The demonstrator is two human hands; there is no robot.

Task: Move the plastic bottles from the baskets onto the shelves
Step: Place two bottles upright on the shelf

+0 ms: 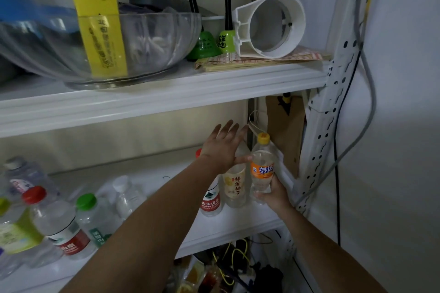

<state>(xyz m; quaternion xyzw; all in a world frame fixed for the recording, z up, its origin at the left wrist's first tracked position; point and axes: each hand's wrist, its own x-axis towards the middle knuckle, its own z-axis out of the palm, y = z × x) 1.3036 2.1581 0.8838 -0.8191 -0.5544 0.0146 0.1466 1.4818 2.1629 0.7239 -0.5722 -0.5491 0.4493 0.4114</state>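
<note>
Plastic bottles [59,221], clear, crowd the left of the middle shelf [162,181], several tilted. Left hand [222,147] is spread flat with fingers straight, holding nothing, over the tops of the red-label bottle [210,200] and the yellow-label bottle [234,188]; contact unclear. Right hand [273,197] grips the base of the orange-label bottle [262,166] at the shelf's right end, just beside them. Risk: gripped so low, it may topple on release and knock its neighbours over.
</note>
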